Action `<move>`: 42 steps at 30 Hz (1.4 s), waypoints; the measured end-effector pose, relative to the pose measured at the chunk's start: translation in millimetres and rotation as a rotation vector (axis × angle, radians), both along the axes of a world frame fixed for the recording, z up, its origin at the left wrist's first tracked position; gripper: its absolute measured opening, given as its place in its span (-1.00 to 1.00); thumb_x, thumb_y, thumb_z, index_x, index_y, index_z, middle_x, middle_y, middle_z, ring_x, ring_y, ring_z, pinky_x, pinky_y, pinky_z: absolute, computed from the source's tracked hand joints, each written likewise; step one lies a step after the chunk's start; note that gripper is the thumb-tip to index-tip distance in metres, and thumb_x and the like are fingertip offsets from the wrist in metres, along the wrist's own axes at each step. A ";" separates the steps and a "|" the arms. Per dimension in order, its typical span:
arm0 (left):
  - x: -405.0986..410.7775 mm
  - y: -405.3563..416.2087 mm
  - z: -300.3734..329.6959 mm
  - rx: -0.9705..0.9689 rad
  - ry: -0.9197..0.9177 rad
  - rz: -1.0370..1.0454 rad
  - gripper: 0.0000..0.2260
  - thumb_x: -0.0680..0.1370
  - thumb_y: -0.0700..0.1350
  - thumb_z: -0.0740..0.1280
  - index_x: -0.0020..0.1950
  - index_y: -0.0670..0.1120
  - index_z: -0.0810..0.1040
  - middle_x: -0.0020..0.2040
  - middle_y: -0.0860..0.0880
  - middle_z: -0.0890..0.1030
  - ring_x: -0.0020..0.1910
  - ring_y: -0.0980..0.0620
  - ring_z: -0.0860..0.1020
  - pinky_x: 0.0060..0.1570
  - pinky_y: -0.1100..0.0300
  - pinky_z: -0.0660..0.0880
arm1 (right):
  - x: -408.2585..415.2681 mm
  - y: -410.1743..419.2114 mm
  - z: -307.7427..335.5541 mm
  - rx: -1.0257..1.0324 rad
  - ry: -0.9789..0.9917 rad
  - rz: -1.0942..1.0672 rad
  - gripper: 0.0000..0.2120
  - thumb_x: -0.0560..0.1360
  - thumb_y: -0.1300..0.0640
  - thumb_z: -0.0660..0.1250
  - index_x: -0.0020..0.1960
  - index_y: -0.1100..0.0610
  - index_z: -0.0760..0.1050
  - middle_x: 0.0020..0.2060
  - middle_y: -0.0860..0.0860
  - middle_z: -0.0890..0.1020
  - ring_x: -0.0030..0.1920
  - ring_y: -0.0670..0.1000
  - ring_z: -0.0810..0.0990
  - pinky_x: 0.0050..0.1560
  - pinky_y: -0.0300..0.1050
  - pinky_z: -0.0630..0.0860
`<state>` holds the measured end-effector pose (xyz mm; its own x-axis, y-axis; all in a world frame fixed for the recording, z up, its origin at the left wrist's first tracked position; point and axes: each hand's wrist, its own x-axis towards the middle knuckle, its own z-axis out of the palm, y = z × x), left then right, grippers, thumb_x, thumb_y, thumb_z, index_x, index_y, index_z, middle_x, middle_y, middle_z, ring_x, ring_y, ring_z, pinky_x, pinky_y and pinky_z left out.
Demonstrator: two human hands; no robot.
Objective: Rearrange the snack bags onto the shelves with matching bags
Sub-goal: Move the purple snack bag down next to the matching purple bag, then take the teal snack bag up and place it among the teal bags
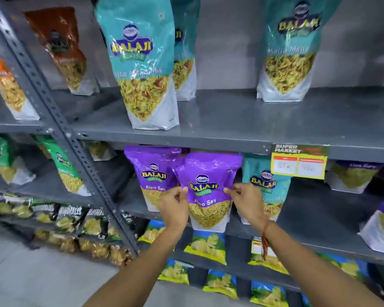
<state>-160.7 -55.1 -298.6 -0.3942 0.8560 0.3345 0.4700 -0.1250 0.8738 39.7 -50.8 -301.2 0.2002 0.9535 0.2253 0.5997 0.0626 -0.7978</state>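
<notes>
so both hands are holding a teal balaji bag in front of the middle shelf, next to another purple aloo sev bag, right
Not quite: the bag held is purple, not teal. The head view shows the left hand and right hand gripping a purple Aloo Sev bag by its sides in front of the middle shelf, next to another purple Aloo Sev bag.

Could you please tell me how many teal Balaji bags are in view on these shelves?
4: three on the upper shelf, front centre, one behind it, one right; a fourth on the middle shelf, behind the right hand. More may be hidden.
</notes>
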 end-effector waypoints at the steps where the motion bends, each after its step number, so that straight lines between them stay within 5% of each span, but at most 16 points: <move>1: 3.3 8.9 -5.3 -0.013 0.008 0.010 -0.79 0.52 -0.05 0.37 -0.27 -0.11 0.62 -0.44 -0.04 0.53 -0.38 -0.08 0.49 -0.30 0.06 0.36 | 1.1 8.6 -4.1 -0.024 -0.016 -0.018 -0.58 0.42 -0.10 0.38 -0.28 0.29 0.55 -0.45 0.17 0.63 -0.39 0.15 0.59 -0.34 0.05 0.49; 4: 10.0 29.2 -16.5 -0.064 0.032 0.057 -0.81 0.52 -0.02 0.37 -0.18 -0.11 0.66 -0.38 -0.10 0.63 -0.35 -0.09 0.53 -0.31 0.17 0.24 | 3.5 25.6 -9.9 -0.038 -0.058 -0.064 -0.58 0.45 -0.07 0.40 -0.33 0.29 0.51 -0.46 0.17 0.60 -0.38 0.18 0.58 -0.34 0.00 0.47; 8: 11.0 42.0 -30.3 -0.084 0.051 0.081 -0.81 0.52 -0.01 0.39 -0.08 -0.13 0.69 -0.24 -0.20 0.71 -0.25 -0.18 0.62 -0.25 0.11 0.37 | -0.6 29.6 -20.4 -0.024 -0.089 -0.094 -0.49 0.47 0.01 0.42 -0.49 0.15 0.24 -0.56 0.10 0.36 -0.46 0.14 0.35 -0.37 -0.07 0.25; 13: 5.6 40.7 -31.4 -0.164 -0.066 0.013 -0.79 0.52 -0.06 0.38 0.02 -0.18 0.66 -0.09 -0.18 0.72 -0.10 -0.17 0.66 -0.12 0.19 0.39 | -6.5 28.6 -31.2 -0.028 -0.048 -0.083 -0.63 0.50 -0.02 0.37 -0.37 0.18 0.42 -0.48 0.12 0.58 -0.45 0.12 0.49 -0.38 -0.05 0.42; 16: 10.0 25.6 -18.4 -0.137 -0.169 0.006 -0.74 0.49 -0.09 0.41 0.14 -0.15 0.58 0.03 -0.12 0.67 -0.08 -0.06 0.65 -0.06 0.21 0.44 | -7.7 13.0 -21.3 -0.012 0.031 -0.072 -0.87 0.50 0.00 0.38 -0.11 0.07 0.60 -0.18 0.00 0.74 -0.26 0.03 0.67 -0.22 -0.09 0.57; 19: 27.0 8.0 -7.8 0.004 -0.085 -0.053 -0.74 0.47 0.00 0.43 0.11 -0.02 0.51 -0.02 0.00 0.61 -0.18 0.07 0.60 -0.20 0.24 0.48 | 1.5 -12.6 -13.2 -0.021 0.102 -0.122 -0.70 0.49 -0.02 0.40 0.17 0.06 0.61 -0.03 -0.05 0.71 -0.14 -0.02 0.69 -0.12 -0.20 0.54; 22: 60.7 0.4 -2.7 0.058 -0.055 -0.185 -0.79 0.46 0.03 0.43 0.05 0.01 0.56 -0.05 0.03 0.64 -0.17 0.06 0.62 -0.22 0.19 0.57 | 26.6 -38.3 -16.8 -0.022 0.143 -0.205 -0.72 0.47 0.00 0.40 0.13 0.08 0.63 -0.01 0.00 0.73 -0.20 -0.12 0.68 -0.07 -0.21 0.57; 25: 102.5 -5.7 -6.0 -0.003 -0.018 -0.343 -0.79 0.47 0.02 0.41 0.06 -0.03 0.61 0.00 0.00 0.70 -0.11 0.05 0.65 -0.08 0.11 0.59 | 64.2 -63.8 -19.9 -0.010 0.158 -0.321 -0.78 0.48 0.04 0.40 0.07 0.10 0.65 -0.06 -0.02 0.74 -0.31 -0.33 0.61 -0.21 -0.47 0.48; 29: 148.0 -0.8 -29.6 -0.222 0.033 -0.432 -0.66 0.50 -0.02 0.36 0.25 -0.07 0.53 0.16 -0.12 0.65 0.13 -0.14 0.60 0.09 -0.01 0.53 | 113.6 -71.7 -21.5 -0.020 0.242 -0.412 -0.71 0.49 0.10 0.41 0.19 0.13 0.58 -0.14 -0.06 0.71 -0.08 -0.09 0.67 0.07 -0.07 0.59; 33: 176.9 15.4 -44.0 -0.206 -0.091 -0.385 -0.65 0.57 0.04 0.28 0.26 -0.13 0.47 0.17 -0.18 0.62 0.14 -0.20 0.57 0.07 -0.02 0.51 | 146.5 -43.1 -29.6 -0.190 0.232 -0.333 -0.54 0.51 -0.08 0.37 0.32 0.12 0.49 0.11 0.08 0.69 0.17 0.05 0.61 0.11 -0.10 0.48; 37: 186.0 27.5 -43.9 -0.118 -0.181 -0.196 -0.68 0.60 0.00 0.24 -0.05 -0.26 0.55 -0.21 -0.25 0.60 -0.16 -0.26 0.57 -0.29 0.12 0.25 | 149.1 -19.0 -35.5 -0.212 0.230 -0.151 -0.77 0.51 -0.03 0.39 0.04 0.10 0.62 -0.15 0.05 0.69 -0.26 -0.16 0.59 -0.32 -0.41 0.40; 42: 183.3 17.4 -45.0 -0.059 -0.116 -0.167 -0.64 0.60 0.02 0.25 -0.30 -0.18 0.47 -0.48 -0.03 0.37 -0.49 0.07 0.29 -0.42 0.14 0.20 | 154.2 -20.6 -48.7 -0.012 0.098 -0.192 -0.72 0.52 0.09 0.38 -0.28 0.26 0.55 -0.40 0.12 0.61 -0.43 -0.14 0.44 -0.38 -0.16 0.34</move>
